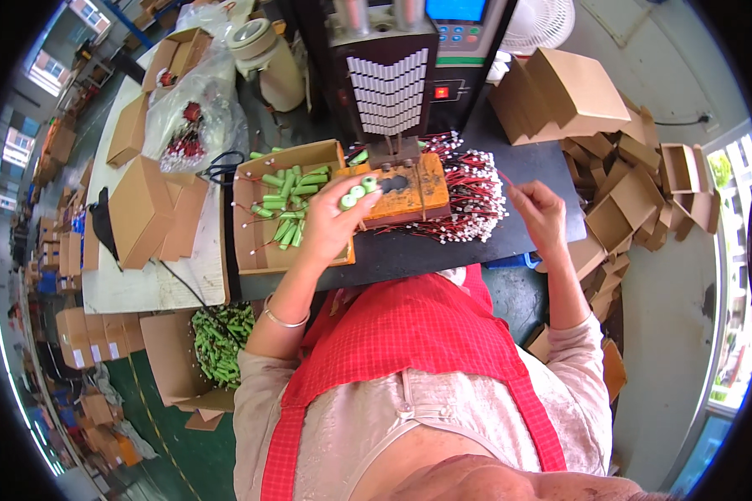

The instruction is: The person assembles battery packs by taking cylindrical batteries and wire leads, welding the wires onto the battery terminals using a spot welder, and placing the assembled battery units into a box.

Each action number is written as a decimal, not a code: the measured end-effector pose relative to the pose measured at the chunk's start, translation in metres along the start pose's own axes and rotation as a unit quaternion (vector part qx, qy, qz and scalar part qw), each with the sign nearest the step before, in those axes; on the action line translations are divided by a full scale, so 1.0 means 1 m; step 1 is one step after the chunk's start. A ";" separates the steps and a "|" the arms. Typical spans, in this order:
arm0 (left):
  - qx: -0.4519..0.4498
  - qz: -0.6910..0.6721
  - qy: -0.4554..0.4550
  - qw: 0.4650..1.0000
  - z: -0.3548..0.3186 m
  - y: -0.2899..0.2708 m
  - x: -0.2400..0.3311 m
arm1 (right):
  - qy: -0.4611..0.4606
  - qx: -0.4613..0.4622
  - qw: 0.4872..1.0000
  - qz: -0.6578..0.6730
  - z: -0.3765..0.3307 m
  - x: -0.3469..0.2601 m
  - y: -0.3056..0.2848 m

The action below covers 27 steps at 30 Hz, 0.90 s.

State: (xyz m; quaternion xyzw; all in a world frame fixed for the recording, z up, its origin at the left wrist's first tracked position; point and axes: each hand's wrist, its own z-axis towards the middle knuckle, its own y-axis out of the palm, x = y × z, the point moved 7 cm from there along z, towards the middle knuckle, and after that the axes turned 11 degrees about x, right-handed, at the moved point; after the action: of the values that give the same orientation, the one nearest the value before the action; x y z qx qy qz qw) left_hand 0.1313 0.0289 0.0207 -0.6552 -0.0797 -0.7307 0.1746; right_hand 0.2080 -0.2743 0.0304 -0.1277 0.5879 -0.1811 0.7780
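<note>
My left hand [332,219] is closed around three green cylindrical battery cells [358,192], their pale ends facing up. It is beside the left part of a worn orange block [429,181] with dark round recesses, under the black machine [388,79]. My right hand [541,213] is pinched at the right of a bundle of red wires with white connectors [476,196]; a thin red wire lead [504,176] runs from its fingertips. Left of the block, an open cardboard tray [261,260] holds several more green cells [291,196], some with wires attached.
A large cardboard box [167,355] of green cells stands low at the left. On the left table are scissors [224,167], a plastic bag [217,108], cartons [146,209] and a beige flask [276,75]. Empty cartons [631,196] pile up at the right, below a bigger box [560,96].
</note>
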 end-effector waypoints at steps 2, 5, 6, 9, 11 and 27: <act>0.023 0.101 0.094 0.990 0.004 0.007 0.014 | -0.024 -0.026 0.999 0.025 -0.012 -0.011 0.017; 0.048 0.166 0.165 0.971 0.009 0.015 0.008 | -0.131 -0.035 0.991 0.021 -0.025 -0.049 0.035; 0.026 0.181 0.125 0.975 0.010 0.019 0.009 | -0.151 -0.030 0.988 0.019 -0.027 -0.057 0.038; 0.014 0.186 0.127 0.974 0.010 0.027 0.023 | -0.214 -0.016 0.977 0.010 -0.030 -0.063 0.049; 0.010 0.218 0.146 0.965 0.010 0.029 0.032 | -0.269 -0.004 0.963 -0.012 -0.031 -0.068 0.052; 0.018 0.230 0.144 0.962 0.009 0.028 0.027 | -0.377 0.017 0.924 -0.063 -0.036 -0.075 0.063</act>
State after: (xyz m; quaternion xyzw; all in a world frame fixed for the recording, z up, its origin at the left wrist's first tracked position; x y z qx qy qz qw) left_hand 0.1471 0.0020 0.0451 -0.5404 0.0863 -0.7561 0.3589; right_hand 0.1632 -0.1847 0.0597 -0.2099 0.2386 -0.1786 0.9312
